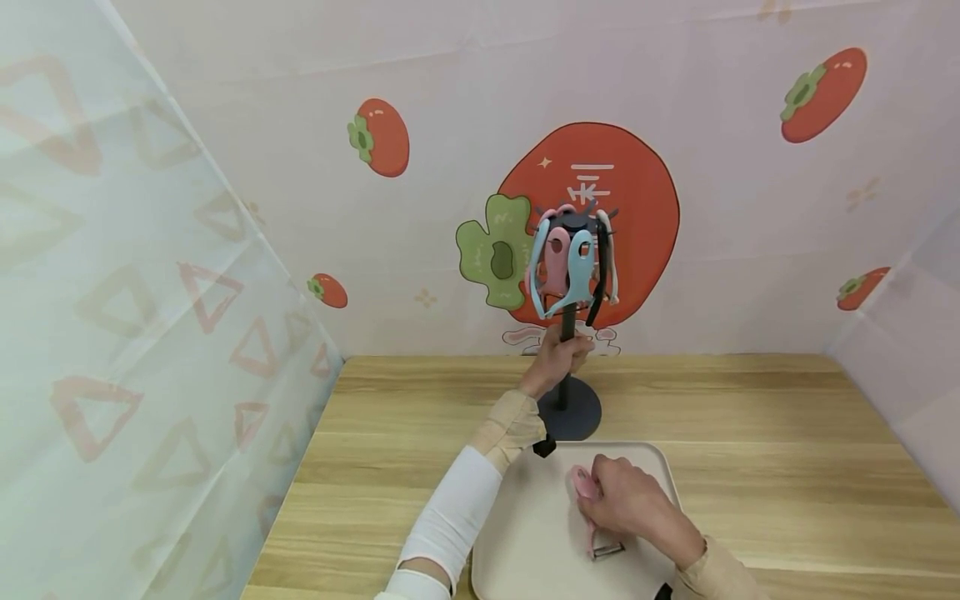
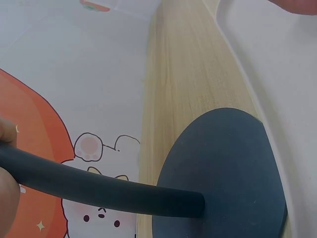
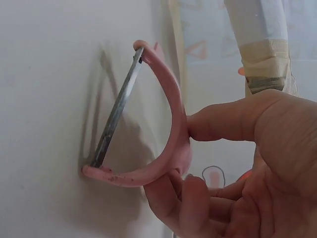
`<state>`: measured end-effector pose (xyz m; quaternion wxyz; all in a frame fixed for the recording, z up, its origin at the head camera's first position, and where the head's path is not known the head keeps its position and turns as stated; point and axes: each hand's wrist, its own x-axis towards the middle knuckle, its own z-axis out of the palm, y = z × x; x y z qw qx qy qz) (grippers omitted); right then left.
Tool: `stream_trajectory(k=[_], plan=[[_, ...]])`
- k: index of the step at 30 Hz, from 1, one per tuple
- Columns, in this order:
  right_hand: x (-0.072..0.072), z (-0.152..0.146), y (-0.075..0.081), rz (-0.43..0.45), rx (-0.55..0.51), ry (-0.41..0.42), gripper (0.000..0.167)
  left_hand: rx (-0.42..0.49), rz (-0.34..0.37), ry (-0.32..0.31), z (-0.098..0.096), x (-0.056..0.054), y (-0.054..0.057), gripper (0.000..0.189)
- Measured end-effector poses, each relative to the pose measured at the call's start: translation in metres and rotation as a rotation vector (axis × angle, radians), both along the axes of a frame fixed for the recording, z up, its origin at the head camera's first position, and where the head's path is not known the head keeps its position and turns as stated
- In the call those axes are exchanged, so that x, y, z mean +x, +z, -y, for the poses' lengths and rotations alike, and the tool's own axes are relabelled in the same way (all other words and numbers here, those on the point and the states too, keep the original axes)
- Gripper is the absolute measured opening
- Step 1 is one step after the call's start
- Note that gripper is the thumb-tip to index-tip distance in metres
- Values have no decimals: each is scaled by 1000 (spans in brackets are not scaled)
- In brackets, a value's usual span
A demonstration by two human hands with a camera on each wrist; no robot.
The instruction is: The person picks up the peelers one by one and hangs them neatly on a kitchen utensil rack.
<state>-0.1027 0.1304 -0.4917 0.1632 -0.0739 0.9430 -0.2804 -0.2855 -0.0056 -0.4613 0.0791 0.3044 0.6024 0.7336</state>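
Observation:
Gripped around its dark post, a rotating-style rack [image 1: 568, 333] stands upright under my left hand [image 1: 557, 358]; its round black base [image 2: 228, 168] rests on the table. Several peelers hang from the rack's top, among them a light blue peeler [image 1: 580, 265] and a pink one [image 1: 556, 258]. My right hand [image 1: 626, 496] holds another pink peeler [image 3: 171, 99] by its handle, thumb on one side and fingers on the other. That peeler's metal blade [image 3: 116, 111] points toward me, above the beige tray [image 1: 525, 533]. Part of its handle is hidden by the hand.
The tray lies just in front of the rack's base on the wooden table [image 1: 390, 467]. Behind the rack stands a wall cloth [image 1: 420, 225] printed with red fruit. A second patterned cloth [image 1: 135, 292] hangs at the left.

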Motion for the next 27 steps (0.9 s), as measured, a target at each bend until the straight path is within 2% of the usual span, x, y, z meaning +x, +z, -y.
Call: stream_trajectory(k=[6, 12, 16, 19, 27], plan=[[-1, -12, 6, 4, -120, 35, 21, 16, -2, -30, 0, 0, -1, 53], [-6, -26, 15, -70, -189, 120, 17, 14, 1, -16, 0, 1, 0, 53], [-10, -34, 20, -91, -235, 143, 26, 19, -2, -14, 1, 1, 1, 52], [-12, -41, 24, -69, -302, 162, 33, 26, 0, -21, 1, 2, 1, 53], [-16, -54, 36, -90, -357, 192, 33, 35, -1, -20, 1, 3, 2, 55]])
